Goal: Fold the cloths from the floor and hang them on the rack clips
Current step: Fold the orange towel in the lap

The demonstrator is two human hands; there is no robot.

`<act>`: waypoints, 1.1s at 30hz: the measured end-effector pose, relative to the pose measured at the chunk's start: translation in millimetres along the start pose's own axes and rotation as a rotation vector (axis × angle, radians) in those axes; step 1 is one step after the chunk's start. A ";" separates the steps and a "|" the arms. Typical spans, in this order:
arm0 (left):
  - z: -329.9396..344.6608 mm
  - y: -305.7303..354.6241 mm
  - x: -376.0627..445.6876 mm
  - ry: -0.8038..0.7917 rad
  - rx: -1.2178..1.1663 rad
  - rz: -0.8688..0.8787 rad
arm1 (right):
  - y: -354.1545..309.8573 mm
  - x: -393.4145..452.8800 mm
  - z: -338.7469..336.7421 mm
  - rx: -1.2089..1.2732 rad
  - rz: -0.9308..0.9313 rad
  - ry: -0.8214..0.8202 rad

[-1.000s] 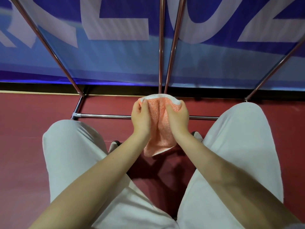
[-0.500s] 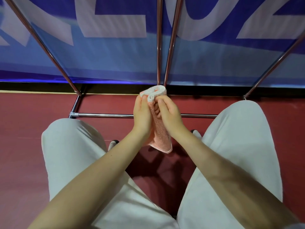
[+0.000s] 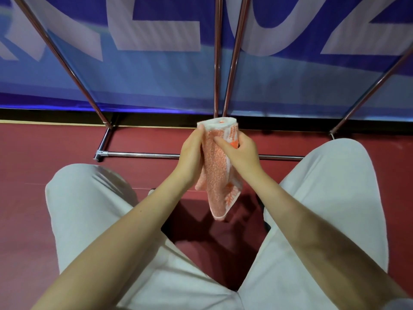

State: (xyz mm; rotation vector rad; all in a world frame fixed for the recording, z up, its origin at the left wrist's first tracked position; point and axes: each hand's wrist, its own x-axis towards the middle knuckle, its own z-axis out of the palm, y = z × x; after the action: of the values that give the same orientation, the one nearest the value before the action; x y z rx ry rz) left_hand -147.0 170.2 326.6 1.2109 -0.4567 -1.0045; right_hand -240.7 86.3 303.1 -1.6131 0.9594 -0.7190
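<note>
Both forearms reaching forward, left hand (image 3: 191,153) and right hand (image 3: 242,152) raised close together, fingers curled

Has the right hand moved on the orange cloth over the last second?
Yes. The right hand has slid toward the left hand along the floor-level rack bar, narrowing the orange cloth between them.

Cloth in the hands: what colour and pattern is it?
The cloth is orange-and-white speckled terry with a white edge band, seen in the head view.
</note>
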 end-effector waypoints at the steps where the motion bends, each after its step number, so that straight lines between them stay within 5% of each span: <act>1: 0.7 -4.0 -1.9 -0.014 0.056 0.033 | 0.2 0.0 0.4 0.023 0.015 0.013; 4: -2.1 -8.3 -3.0 0.113 0.177 0.104 | 0.3 -2.8 3.5 0.162 0.072 -0.043; 9: -12.2 8.4 5.3 0.221 0.005 0.140 | 8.2 -17.2 13.1 0.332 0.200 -0.287; 16: -28.4 37.7 14.4 0.289 -0.160 0.245 | 59.6 -32.2 40.3 0.126 0.397 -0.492; 28: -71.7 71.3 29.3 0.457 -0.391 0.343 | 101.3 -41.2 49.8 -0.105 0.416 -0.591; 33: -92.9 75.2 30.6 0.488 -0.484 0.377 | 110.7 -41.2 47.5 -0.087 0.575 -0.546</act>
State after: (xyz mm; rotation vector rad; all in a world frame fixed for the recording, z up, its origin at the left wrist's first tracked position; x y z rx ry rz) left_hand -31.0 197.4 358.5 0.8458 -0.0404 -0.4318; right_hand -245.6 134.0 185.1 -1.3924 0.9775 0.1561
